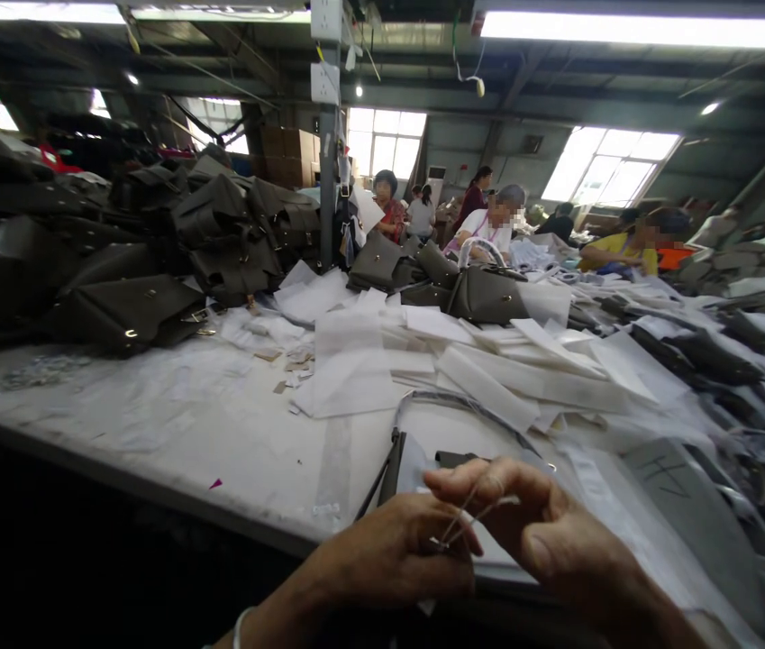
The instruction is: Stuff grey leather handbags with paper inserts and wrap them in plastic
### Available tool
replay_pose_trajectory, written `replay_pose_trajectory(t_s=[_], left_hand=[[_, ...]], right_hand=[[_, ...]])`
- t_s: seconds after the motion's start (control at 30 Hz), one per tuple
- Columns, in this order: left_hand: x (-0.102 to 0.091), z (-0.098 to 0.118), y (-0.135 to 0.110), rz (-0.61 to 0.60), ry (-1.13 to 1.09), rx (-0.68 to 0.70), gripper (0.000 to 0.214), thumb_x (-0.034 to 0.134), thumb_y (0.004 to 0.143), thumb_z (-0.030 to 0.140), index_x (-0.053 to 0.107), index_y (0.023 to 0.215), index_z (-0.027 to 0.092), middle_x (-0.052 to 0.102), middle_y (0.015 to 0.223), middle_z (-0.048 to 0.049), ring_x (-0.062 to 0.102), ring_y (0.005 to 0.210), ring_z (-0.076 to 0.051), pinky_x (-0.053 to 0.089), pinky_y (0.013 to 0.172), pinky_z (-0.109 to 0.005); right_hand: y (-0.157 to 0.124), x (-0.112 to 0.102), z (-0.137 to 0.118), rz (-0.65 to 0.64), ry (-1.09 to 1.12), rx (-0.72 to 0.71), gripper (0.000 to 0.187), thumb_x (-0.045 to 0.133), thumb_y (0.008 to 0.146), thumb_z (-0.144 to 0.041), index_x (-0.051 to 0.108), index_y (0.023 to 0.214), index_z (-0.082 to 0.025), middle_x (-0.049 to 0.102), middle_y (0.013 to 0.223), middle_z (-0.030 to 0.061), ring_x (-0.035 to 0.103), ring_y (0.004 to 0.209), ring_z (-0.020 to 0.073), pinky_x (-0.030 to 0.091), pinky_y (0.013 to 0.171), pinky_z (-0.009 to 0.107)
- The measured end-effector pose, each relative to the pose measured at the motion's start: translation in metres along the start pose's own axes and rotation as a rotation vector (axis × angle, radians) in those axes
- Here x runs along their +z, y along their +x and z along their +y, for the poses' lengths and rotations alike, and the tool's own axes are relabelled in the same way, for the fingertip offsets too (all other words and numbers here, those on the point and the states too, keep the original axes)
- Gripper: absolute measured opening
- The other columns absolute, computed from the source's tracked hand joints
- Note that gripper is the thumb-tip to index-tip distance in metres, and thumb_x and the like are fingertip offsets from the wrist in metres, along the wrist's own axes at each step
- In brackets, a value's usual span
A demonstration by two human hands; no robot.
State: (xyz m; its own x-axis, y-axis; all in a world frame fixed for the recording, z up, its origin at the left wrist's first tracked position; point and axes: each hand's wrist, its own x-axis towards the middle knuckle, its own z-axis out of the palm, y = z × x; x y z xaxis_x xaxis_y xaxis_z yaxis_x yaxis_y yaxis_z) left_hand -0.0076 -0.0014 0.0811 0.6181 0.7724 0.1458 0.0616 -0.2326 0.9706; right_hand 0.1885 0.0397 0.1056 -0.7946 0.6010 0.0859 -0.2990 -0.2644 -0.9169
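Note:
Over the front edge of the table, my left hand (415, 552) is closed, its curled fingers on a thin pale string (458, 521). The string runs across in a loop to my right hand (544, 518), where it passes around the bent fingers. That hand's thumb stands apart from its fingers. Just beyond both hands lies a dark handbag (392, 469) with a wrapped handle (467, 397) arching up. My hands cover most of its body, and white sheet material shows beside it.
White paper sheets (348, 361) spread over the table (253, 469). Dark grey bags (132, 306) are piled at the left, with more bags (490, 293) at the back. A grey panel marked in pen (693, 505) lies at right. Several people work beyond the table.

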Motion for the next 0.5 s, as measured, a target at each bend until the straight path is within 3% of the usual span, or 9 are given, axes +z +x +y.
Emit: replay_pose_trajectory(t_s=[0.1,0.17,0.27,0.37,0.43,0.5], left_hand=[[-0.013,-0.003,-0.003,-0.025,-0.071,-0.038,0.020,0.065,0.083,0.031,0.071,0.099,0.020,0.068,0.093,-0.0011,0.062,0.086,-0.017,0.047,0.079,-0.026],[-0.028,-0.009,-0.004,-0.001,-0.107,-0.024,0.030,0.065,0.083,0.037,0.068,0.108,0.020,0.069,0.105,-0.0037,0.062,0.097,-0.020,0.047,0.087,-0.029],[-0.057,-0.031,0.001,0.244,-0.048,-0.065,0.038,0.047,0.094,0.044,0.065,0.113,0.017,0.069,0.105,-0.0074,0.064,0.096,-0.021,0.049,0.085,-0.031],[-0.080,-0.061,0.015,0.480,0.429,-0.226,0.029,0.044,0.095,0.034,0.066,0.105,0.018,0.068,0.100,-0.0066,0.063,0.092,-0.020,0.048,0.084,-0.031],[-0.087,-0.079,0.025,0.460,0.786,-0.337,0.022,0.049,0.091,0.022,0.067,0.102,0.018,0.068,0.102,-0.0078,0.061,0.099,-0.023,0.045,0.089,-0.034],[-0.088,-0.094,0.035,0.402,0.946,-0.393,0.023,0.051,0.086,0.015,0.068,0.100,0.018,0.067,0.104,-0.0102,0.059,0.104,-0.026,0.043,0.092,-0.039]], right_hand=[[0.010,0.002,0.004,0.082,0.079,0.003,0.045,0.085,0.072,-0.036,0.069,0.114,-0.032,0.073,0.088,0.0030,0.069,0.076,0.0184,0.053,0.066,0.028],[0.018,0.000,-0.001,0.158,0.041,0.040,0.047,0.081,0.076,-0.036,0.065,0.119,-0.027,0.067,0.070,-0.0012,0.058,0.048,0.0090,0.046,0.050,0.021],[0.035,-0.013,-0.013,0.264,-0.137,0.163,0.049,0.075,0.081,-0.039,0.060,0.123,-0.019,0.063,0.062,-0.0029,0.040,0.034,0.0022,0.032,0.038,0.015],[0.063,-0.041,-0.015,0.254,-0.336,0.380,0.050,0.070,0.081,-0.040,0.055,0.122,-0.016,0.063,0.057,-0.0036,0.039,0.032,0.0037,0.029,0.034,0.015],[0.085,-0.064,-0.007,0.218,-0.488,0.534,0.041,0.066,0.079,-0.037,0.056,0.113,-0.015,0.061,0.053,-0.0044,0.042,0.032,0.0058,0.031,0.033,0.015],[0.105,-0.085,0.005,0.208,-0.643,0.647,0.029,0.062,0.078,-0.030,0.057,0.103,-0.015,0.058,0.049,-0.0056,0.041,0.031,0.0061,0.032,0.032,0.015]])
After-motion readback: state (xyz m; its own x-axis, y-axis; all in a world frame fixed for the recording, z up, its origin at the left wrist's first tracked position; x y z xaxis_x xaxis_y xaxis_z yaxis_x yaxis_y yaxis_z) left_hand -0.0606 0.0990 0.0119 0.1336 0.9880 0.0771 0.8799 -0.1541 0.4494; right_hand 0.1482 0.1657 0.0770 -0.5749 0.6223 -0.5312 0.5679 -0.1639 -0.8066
